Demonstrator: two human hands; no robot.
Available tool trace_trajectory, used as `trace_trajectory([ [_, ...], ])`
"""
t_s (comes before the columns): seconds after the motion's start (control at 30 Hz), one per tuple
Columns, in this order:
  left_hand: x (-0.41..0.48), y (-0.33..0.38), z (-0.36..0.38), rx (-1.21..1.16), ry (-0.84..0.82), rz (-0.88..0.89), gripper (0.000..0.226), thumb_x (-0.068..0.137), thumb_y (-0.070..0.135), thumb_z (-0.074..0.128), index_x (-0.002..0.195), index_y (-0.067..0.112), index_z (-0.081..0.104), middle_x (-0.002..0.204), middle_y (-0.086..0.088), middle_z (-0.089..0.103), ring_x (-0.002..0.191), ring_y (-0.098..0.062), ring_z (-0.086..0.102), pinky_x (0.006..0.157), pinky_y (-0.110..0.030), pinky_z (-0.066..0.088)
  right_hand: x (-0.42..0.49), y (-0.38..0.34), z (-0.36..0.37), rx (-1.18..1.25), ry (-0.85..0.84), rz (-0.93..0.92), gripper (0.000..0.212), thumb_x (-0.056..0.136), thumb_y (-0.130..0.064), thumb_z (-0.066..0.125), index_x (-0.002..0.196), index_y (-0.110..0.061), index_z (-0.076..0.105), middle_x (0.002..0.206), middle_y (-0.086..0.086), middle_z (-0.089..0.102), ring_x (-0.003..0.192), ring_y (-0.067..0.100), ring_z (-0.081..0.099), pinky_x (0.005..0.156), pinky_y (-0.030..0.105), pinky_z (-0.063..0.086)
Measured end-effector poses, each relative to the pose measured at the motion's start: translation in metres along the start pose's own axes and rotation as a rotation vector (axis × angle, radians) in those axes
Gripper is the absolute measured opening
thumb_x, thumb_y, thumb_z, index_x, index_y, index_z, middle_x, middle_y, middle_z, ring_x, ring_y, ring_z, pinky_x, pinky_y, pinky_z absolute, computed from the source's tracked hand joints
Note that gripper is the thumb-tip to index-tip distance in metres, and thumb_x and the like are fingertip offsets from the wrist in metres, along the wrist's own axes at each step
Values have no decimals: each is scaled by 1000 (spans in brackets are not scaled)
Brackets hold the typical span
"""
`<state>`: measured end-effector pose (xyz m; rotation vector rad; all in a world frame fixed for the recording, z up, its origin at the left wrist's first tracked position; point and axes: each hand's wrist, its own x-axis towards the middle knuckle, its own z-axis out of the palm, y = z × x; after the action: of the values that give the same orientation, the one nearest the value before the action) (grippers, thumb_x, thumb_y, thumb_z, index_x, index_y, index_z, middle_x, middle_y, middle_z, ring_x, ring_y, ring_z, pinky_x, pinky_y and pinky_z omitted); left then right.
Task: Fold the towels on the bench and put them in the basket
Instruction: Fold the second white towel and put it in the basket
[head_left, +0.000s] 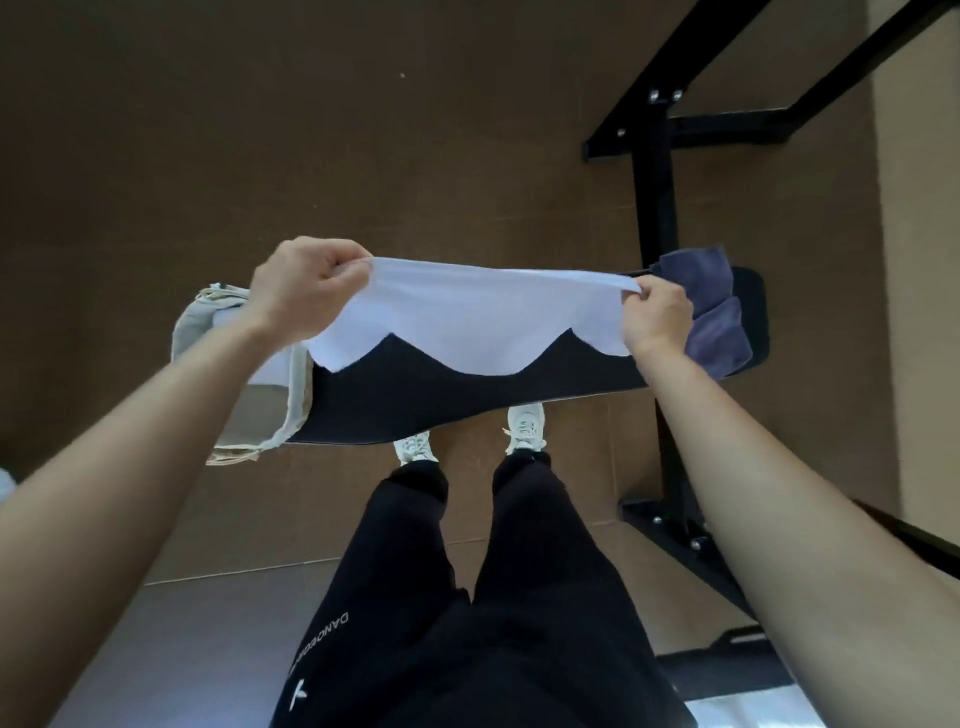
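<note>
Pinching white towel (483, 317) corners mid-frame with left hand (306, 286) and right hand (657, 317); probably limp, light, best gripped at corners.

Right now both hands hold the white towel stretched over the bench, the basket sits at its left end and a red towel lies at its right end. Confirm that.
Not quite. The head view shows the towel at the bench's right end is dark blue, not red. The rest holds: left hand and right hand stretch the white towel, basket at left.

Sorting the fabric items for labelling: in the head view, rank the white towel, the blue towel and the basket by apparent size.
1. white towel, though held nearer the camera
2. basket, partly hidden
3. blue towel
</note>
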<state>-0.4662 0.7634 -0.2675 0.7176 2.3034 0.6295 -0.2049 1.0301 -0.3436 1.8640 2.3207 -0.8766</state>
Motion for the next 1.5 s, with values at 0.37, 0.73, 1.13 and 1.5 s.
trace_trajectory([
  [0.37,8,-55,36,48,253,59,17,93,37,72,99,22,66,77,-1,61,73,-22,56,70,-36,46,33,8,8,189,156,-342,18,94,-17,66,104,-5,75,105,7,72,97,19,64,82,5,40],
  [0.73,-8,-195,234,246,-200,-321,8,101,34,62,103,28,65,99,3,65,87,-25,63,70,-38,48,9,168,160,-164,-355,-63,22,98,-17,59,114,-9,72,127,11,62,121,29,57,98,31,41],
  [1.13,31,-198,334,258,-63,-442,71,92,31,66,154,25,33,162,-11,23,139,-42,29,104,-51,43,36,163,246,-421,-388,-268,71,89,-29,73,152,-27,38,162,7,24,140,37,33,98,51,48],
  [1.5,22,-216,343,158,86,-605,77,93,41,64,157,16,31,149,-15,36,131,-37,49,108,-48,41,50,175,263,-448,-478,-51,120,80,-49,82,156,-54,-11,168,-4,-28,154,43,-20,115,75,20],
])
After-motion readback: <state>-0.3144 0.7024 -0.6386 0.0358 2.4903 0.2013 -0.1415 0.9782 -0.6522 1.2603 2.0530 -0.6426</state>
